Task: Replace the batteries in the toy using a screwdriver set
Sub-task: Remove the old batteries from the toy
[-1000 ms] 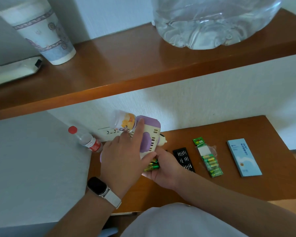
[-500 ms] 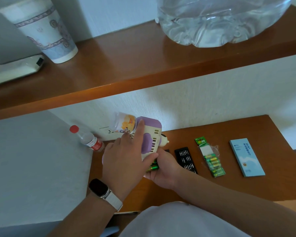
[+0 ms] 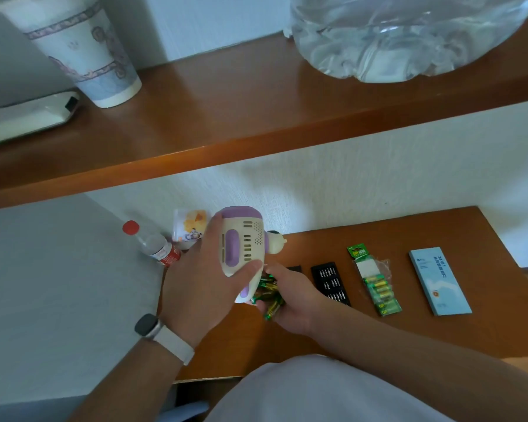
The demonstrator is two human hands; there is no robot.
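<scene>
My left hand (image 3: 201,287) grips a cream and purple toy (image 3: 244,242) and holds it above the low wooden table (image 3: 439,330). Directly under the toy's lower end, my right hand (image 3: 290,300) cups several green batteries (image 3: 269,296) with its fingers curled round them. A black tray of screwdriver bits (image 3: 329,283) lies just right of my right hand. Further right lies a green pack of new batteries (image 3: 375,284), and beyond it a pale blue flat box (image 3: 439,281).
A plastic bottle with a red cap (image 3: 153,245) and a small printed cup (image 3: 189,226) stand by the wall at the table's back left. A grey surface (image 3: 58,284) borders the left. The wooden shelf (image 3: 256,117) above holds a paper cup (image 3: 73,47) and a large clear water jug (image 3: 409,35).
My left hand has turned the toy more upright and lifted it slightly. More of the batteries now show in my right hand below it.
</scene>
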